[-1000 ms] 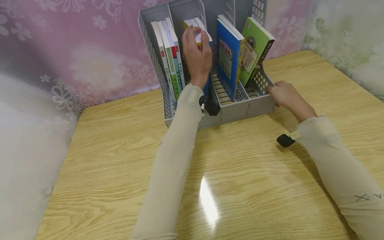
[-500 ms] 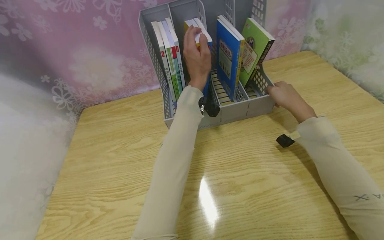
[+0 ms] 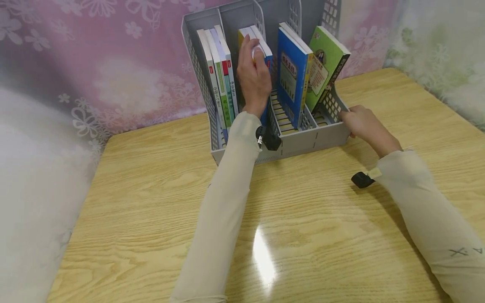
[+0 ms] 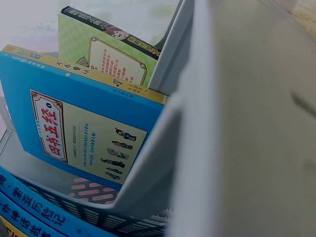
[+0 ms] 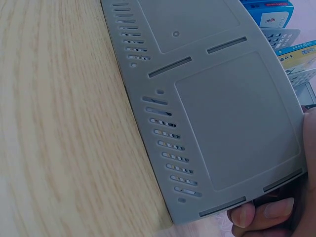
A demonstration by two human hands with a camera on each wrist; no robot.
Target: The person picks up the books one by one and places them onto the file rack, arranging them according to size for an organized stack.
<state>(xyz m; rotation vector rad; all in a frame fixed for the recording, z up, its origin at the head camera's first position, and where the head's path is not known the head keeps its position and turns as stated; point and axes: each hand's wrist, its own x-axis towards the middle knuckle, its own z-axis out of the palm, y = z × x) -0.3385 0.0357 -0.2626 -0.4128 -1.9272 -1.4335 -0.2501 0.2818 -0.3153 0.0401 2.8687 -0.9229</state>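
Note:
A grey desktop book rack (image 3: 299, 143) with upright dividers stands on the table, books in its compartments. My left hand (image 3: 254, 80) reaches over the second compartment from the left. Its fingers and thumb hold the top of the books (image 3: 247, 31) there, whose lower part is mostly behind the hand and wrist. At the rack's front right corner, my right hand (image 3: 361, 122) grips the side wall; the right wrist view shows curled fingers (image 5: 276, 209) around the edge. A blue book (image 4: 84, 116) stands in the third compartment, and a green book (image 3: 326, 63) leans in the rightmost.
Several thin white-spined books (image 3: 219, 80) stand in the leftmost compartment. The wooden table (image 3: 151, 219) extends in front of the rack. A pink flowered curtain (image 3: 125, 75) hangs close behind. Black wrist cameras (image 3: 362, 179) hang below both sleeves.
The head view has tilted slightly, so the rack and hands appear a little lower and farther right. Both hands keep their places on the books and the rack.

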